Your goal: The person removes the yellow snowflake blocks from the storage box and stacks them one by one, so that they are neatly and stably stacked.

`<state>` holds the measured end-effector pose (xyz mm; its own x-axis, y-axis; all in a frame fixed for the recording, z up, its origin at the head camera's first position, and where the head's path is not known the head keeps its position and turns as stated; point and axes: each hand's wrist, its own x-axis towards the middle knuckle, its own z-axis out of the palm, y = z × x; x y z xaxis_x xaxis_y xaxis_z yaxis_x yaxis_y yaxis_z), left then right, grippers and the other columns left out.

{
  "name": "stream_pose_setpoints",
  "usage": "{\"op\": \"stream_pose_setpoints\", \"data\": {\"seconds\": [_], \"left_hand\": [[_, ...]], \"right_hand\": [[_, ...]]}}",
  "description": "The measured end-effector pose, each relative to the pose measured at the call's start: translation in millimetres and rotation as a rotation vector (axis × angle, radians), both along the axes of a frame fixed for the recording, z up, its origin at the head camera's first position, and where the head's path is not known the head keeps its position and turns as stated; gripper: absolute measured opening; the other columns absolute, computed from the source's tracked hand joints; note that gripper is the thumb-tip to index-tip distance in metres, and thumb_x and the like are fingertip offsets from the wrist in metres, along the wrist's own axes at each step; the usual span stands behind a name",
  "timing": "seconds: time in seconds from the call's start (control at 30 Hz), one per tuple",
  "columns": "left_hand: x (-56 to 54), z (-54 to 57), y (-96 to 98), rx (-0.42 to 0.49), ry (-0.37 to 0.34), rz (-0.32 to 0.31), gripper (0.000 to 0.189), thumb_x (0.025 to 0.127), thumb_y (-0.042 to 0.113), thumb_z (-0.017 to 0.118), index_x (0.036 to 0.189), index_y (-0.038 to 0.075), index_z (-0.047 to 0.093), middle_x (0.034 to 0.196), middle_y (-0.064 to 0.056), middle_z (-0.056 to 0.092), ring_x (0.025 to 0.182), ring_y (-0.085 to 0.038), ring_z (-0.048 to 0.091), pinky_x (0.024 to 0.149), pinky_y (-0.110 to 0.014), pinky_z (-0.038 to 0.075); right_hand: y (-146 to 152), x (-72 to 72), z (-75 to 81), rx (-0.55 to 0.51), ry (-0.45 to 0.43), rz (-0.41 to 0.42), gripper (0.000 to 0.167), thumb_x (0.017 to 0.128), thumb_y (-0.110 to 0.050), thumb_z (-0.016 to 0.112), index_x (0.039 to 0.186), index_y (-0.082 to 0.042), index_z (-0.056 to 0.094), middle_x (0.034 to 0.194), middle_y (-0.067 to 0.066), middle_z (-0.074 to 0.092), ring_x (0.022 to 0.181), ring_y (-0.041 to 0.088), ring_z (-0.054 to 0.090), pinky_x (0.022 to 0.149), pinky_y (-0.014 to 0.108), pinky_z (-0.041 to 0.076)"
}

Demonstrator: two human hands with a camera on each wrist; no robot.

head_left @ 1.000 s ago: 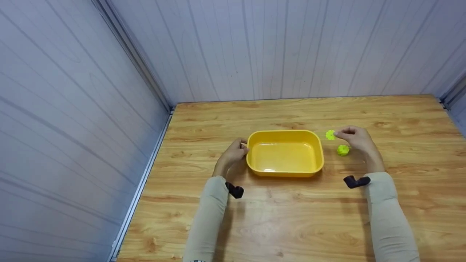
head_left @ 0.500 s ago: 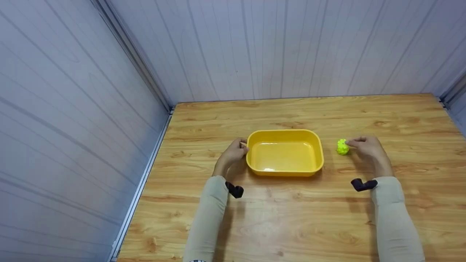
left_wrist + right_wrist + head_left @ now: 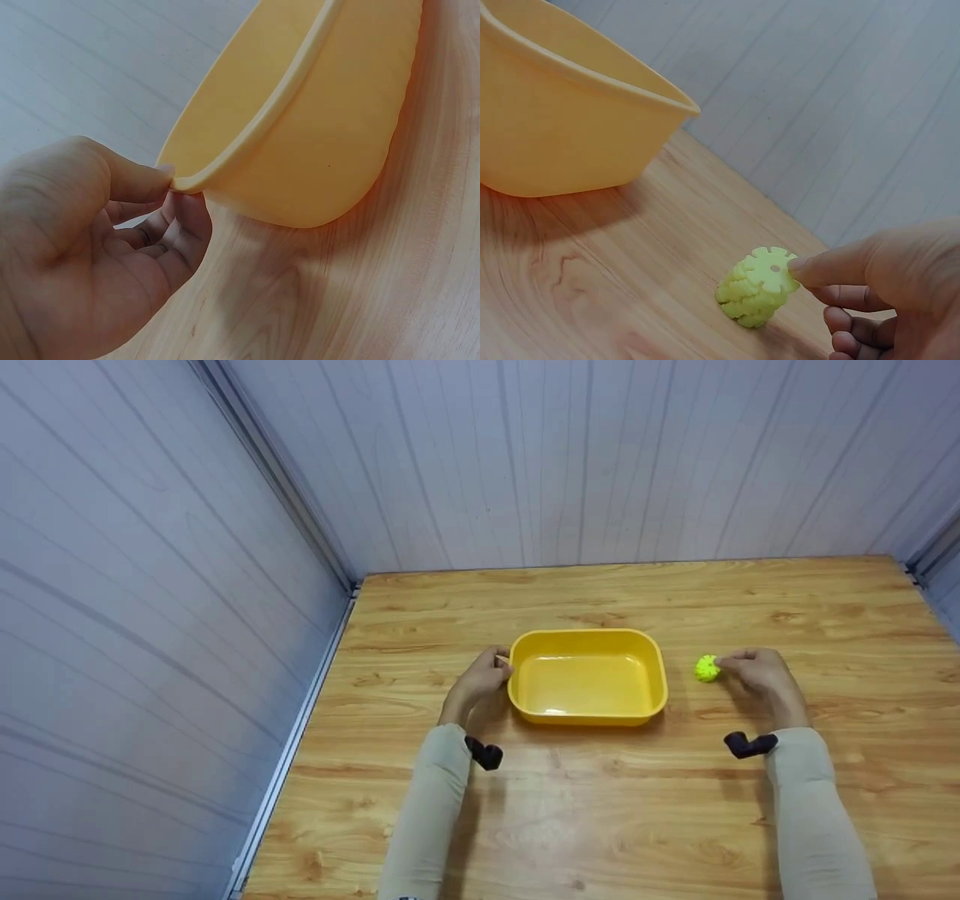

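A yellow plastic tub (image 3: 587,682) with rounded corners stands on the wooden table, nothing inside it. My left hand (image 3: 480,676) pinches its left rim between thumb and bent fingers, as the left wrist view shows close up. Right of the tub rises a small stack of yellow-green notched discs (image 3: 739,298), slightly uneven. On its top lies a flat notched disc (image 3: 763,268) with a hole in the middle. My right hand (image 3: 900,285) pinches that disc's edge between thumb and forefinger, the other fingers curled below.
The wood-grain table (image 3: 600,810) runs up to a pale panel wall (image 3: 570,457) at the back. Another panel wall (image 3: 135,622) closes off the left side. Dark wrist mounts (image 3: 750,745) sit on both sleeves.
My right hand has brought the notched disc from behind the stack, near the tub's right corner, toward me and down onto the stack's top. Left hand and tub stay put.
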<state>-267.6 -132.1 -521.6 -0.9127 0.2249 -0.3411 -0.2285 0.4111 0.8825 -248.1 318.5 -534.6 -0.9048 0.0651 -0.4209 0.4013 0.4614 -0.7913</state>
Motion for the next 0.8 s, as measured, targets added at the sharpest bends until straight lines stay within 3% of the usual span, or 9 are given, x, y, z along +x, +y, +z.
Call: {"op": "stream_pose_setpoints", "data": {"seconds": [0.23, 0.47, 0.73, 0.8], "left_hand": [[-0.5, -1.6, -1.0, 0.009, 0.01, 0.003, 0.032, 0.096, 0.006, 0.047, 0.128, 0.003, 0.047, 0.091, -0.004, 0.047, 0.085, -0.018, 0.048, 0.083, -0.035, 0.043], [1.2, -1.4, -1.1, 0.038, 0.02, -0.013, 0.032, 0.096, 0.006, 0.048, 0.128, 0.002, 0.045, 0.085, -0.004, 0.045, 0.077, -0.017, 0.044, 0.074, -0.032, 0.039], [0.3, -1.1, -0.2, 0.008, 0.031, -0.009, 0.031, 0.096, 0.007, 0.048, 0.126, 0.002, 0.047, 0.086, -0.003, 0.046, 0.077, -0.015, 0.045, 0.07, -0.025, 0.04], [-0.1, -1.2, -0.3, 0.001, 0.029, -0.005, 0.031, 0.095, 0.007, 0.048, 0.126, 0.003, 0.047, 0.086, -0.003, 0.046, 0.077, -0.015, 0.045, 0.069, -0.024, 0.04]], "right_hand": [[-1.7, -0.4, -1.4, 0.041, 0.009, 0.008, 0.047, 0.095, -0.035, 0.054, 0.124, 0.003, 0.051, 0.07, -0.008, 0.049, 0.055, 0.007, 0.038, 0.054, 0.028, 0.04], [-3.5, -1.6, -3.1, 0.057, 0.008, 0.0, 0.049, 0.095, -0.035, 0.054, 0.127, 0.002, 0.05, 0.056, -0.011, 0.043, 0.046, 0.006, 0.031, 0.05, 0.029, 0.038], [-4.8, -0.3, -5.4, 0.106, 0.015, 0.01, 0.05, 0.095, -0.039, 0.052, 0.124, 0.002, 0.052, 0.077, -0.001, 0.053, 0.055, 0.011, 0.039, 0.057, 0.032, 0.041], [-5.2, -0.3, -6.4, 0.107, 0.02, 0.013, 0.052, 0.095, -0.041, 0.051, 0.125, 0.002, 0.051, 0.09, 0.005, 0.056, 0.063, 0.014, 0.043, 0.061, 0.032, 0.042]]}}
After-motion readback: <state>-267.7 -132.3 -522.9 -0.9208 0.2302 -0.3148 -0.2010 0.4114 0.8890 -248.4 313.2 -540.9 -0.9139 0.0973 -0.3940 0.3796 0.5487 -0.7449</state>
